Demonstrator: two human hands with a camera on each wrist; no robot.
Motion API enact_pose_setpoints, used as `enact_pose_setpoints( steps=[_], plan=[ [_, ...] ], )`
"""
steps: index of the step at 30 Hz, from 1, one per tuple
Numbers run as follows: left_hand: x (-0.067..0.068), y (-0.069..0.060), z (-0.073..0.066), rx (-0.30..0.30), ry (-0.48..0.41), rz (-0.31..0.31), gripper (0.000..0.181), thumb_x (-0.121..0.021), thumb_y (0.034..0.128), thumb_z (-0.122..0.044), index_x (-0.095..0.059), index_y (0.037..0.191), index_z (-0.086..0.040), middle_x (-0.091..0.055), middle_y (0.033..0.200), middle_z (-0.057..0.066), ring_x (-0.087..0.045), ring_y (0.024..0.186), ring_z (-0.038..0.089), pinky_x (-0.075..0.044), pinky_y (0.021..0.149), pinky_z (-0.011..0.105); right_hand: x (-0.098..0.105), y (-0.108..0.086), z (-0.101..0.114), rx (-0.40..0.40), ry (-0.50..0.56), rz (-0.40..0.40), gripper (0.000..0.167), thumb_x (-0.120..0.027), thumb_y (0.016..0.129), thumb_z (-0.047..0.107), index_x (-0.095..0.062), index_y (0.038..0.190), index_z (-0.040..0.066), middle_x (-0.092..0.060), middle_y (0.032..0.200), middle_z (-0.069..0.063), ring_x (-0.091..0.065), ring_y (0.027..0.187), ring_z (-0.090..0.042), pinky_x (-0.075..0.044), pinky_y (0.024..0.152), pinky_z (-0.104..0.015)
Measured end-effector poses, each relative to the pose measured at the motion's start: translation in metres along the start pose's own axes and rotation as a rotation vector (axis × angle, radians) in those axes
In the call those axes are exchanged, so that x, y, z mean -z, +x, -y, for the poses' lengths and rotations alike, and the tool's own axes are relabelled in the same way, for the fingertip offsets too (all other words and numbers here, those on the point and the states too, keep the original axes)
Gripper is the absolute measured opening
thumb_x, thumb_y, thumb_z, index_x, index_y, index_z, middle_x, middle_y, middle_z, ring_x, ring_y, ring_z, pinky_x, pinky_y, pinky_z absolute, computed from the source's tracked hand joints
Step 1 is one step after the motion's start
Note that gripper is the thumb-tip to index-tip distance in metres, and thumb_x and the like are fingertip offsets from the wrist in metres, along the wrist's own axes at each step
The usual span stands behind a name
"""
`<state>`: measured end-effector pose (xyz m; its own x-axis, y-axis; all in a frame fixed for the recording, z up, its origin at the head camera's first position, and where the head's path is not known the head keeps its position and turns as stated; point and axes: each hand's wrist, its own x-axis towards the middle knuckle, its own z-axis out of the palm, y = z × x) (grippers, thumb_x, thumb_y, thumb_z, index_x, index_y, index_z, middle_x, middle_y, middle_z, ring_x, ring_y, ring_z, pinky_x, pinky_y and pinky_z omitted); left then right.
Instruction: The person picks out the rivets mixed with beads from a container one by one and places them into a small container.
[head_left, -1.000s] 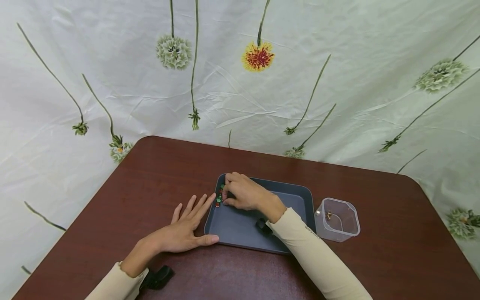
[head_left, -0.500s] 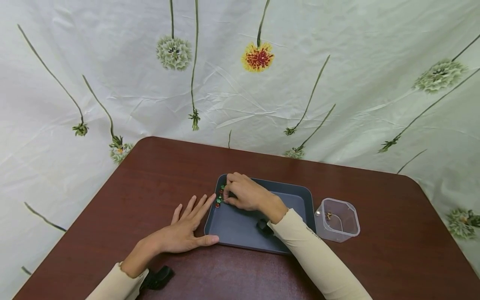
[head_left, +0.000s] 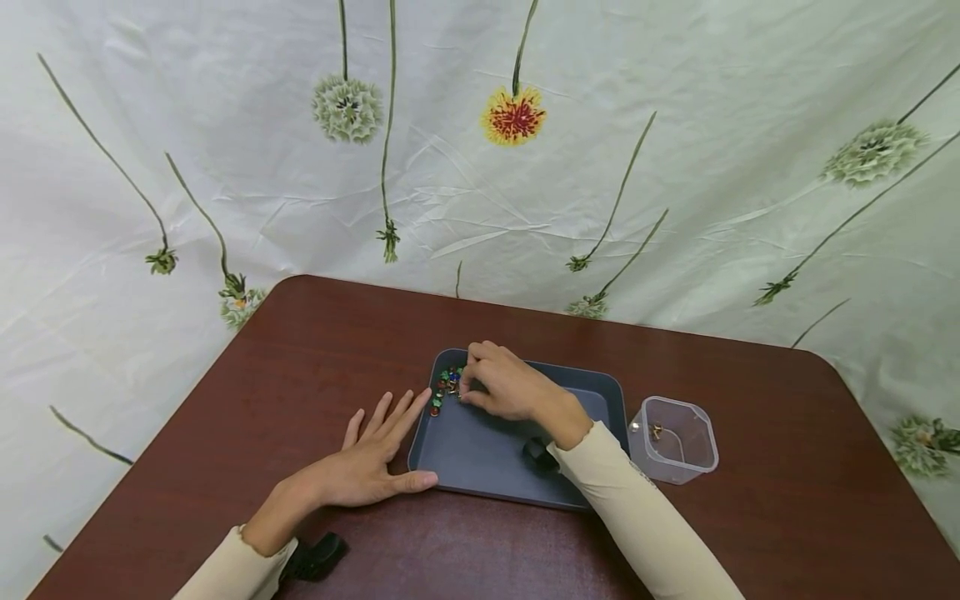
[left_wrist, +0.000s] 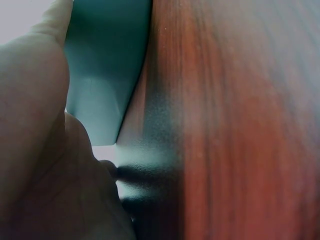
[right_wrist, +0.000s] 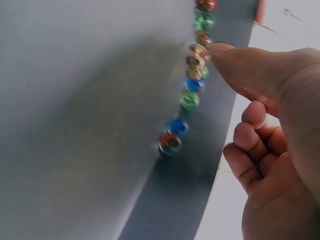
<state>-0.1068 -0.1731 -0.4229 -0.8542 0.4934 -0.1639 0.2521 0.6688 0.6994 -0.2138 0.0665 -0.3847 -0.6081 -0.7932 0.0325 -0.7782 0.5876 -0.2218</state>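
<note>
Spread flat, my left hand [head_left: 363,467] lies at the left side of the grey tray [head_left: 495,467], its index fingertip and thumb touching the rim. In the left wrist view the hand [left_wrist: 35,130] is beside the tray wall [left_wrist: 105,75]. Small red, green, blue and gold pieces sit along the tray's far-left side; a green one [right_wrist: 190,100] and a blue one [right_wrist: 177,127] show. Over that corner is my right hand [head_left: 513,387], its fingers curled. Its thumb [right_wrist: 250,62] is by the gold pieces [right_wrist: 196,61]; whether it pinches one is unclear.
A clear plastic box [head_left: 678,442] with a few small gold and pearly pieces stands against the tray's right side. Both are on a dark red wooden table [head_left: 780,467]. A flower-patterned cloth [head_left: 465,167] hangs behind it.
My right hand has shifted slightly to the right, uncovering more coloured and gold pieces in the tray corner. My left hand has stayed in place.
</note>
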Motion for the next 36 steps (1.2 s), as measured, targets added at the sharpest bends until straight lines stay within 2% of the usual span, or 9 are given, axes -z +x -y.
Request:
enact_pose_setpoints(
  steps=[6,15,21,30,36],
  plan=[
    [0.000,0.001,-0.001,0.009,0.010,-0.001,0.100,-0.063,0.0928,-0.059,0.002,0.163,-0.030,0.001,0.169,0.017,0.015,0.153,0.043,0.016,0.112,0.068,0.010,-0.014,-0.006,-0.051,0.049,-0.043,0.008,-0.071,0.095,0.023,-0.074,0.091,0.017,-0.051,0.090,0.001,-0.042,0.085,-0.015,-0.039,0.080,-0.033],
    [0.000,0.001,0.000,0.006,0.008,-0.009,0.100,-0.063,0.0925,-0.059,0.002,0.163,-0.030,0.002,0.169,0.016,0.015,0.153,0.042,0.016,0.112,0.068,0.025,-0.036,-0.012,-0.122,0.107,-0.120,0.006,-0.072,0.095,0.020,-0.076,0.094,0.016,-0.051,0.090,-0.002,-0.040,0.086,-0.014,-0.036,0.079,-0.031],
    [0.000,0.000,0.000,-0.004,0.004,-0.016,0.100,-0.063,0.0924,-0.059,0.002,0.163,-0.030,0.002,0.169,0.015,0.016,0.153,0.042,0.017,0.112,0.067,0.032,-0.053,-0.013,-0.144,0.109,-0.160,0.004,-0.074,0.093,0.018,-0.076,0.093,0.015,-0.049,0.088,-0.003,-0.036,0.083,-0.015,-0.032,0.076,-0.031],
    [0.000,0.000,0.001,-0.008,0.000,-0.020,0.100,-0.064,0.0927,-0.058,0.003,0.163,-0.031,0.002,0.169,0.015,0.016,0.153,0.042,0.016,0.112,0.068,0.052,-0.080,-0.015,-0.112,0.113,-0.251,0.005,-0.076,0.090,0.016,-0.077,0.092,0.012,-0.046,0.087,0.002,-0.039,0.084,-0.013,-0.035,0.076,-0.030],
    [-0.001,0.000,0.000,-0.009,-0.007,-0.011,0.099,-0.063,0.0936,-0.056,0.002,0.163,-0.030,0.004,0.169,0.013,0.017,0.153,0.042,0.017,0.112,0.068,0.061,-0.107,-0.022,-0.166,0.121,-0.275,0.002,-0.075,0.091,0.014,-0.076,0.093,0.014,-0.047,0.088,0.003,-0.043,0.088,-0.013,-0.038,0.079,-0.032]
  ],
)
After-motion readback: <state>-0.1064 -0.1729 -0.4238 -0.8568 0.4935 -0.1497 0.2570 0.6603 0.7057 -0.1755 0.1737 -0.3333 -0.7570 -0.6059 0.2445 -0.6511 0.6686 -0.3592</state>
